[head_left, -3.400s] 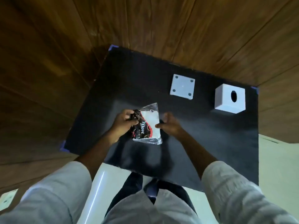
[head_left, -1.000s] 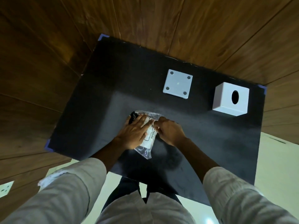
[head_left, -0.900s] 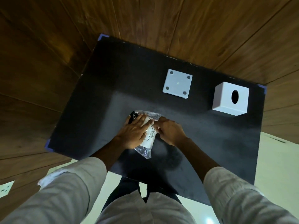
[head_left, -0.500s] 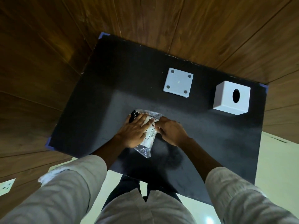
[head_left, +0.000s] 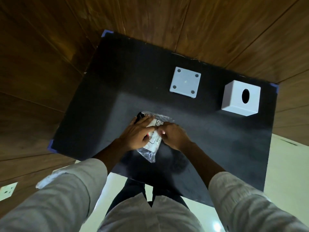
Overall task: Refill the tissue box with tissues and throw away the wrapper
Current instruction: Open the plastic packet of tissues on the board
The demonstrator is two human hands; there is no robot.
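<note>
A clear plastic tissue pack (head_left: 153,142) with white tissues and printed text lies on the black table (head_left: 103,101), near its front middle. My left hand (head_left: 136,133) presses flat on the pack's left side, fingers spread over it. My right hand (head_left: 174,135) pinches the wrapper at its right edge with curled fingers. The white cube tissue box cover (head_left: 240,97) with an oval hole on top stands at the back right. Its flat white square base (head_left: 185,84), with four round pads, lies to the left of the cover.
Brown wooden wall panels surround the table at the back and left. Blue tape marks the table's corners (head_left: 105,33). A pale floor (head_left: 284,164) shows at the right and below. A white wall socket (head_left: 7,191) is at the lower left.
3.4 s ago the pack lay with its black and red printed face up; now the white side is up. Over the last second both hands stay on it, barely shifting.
</note>
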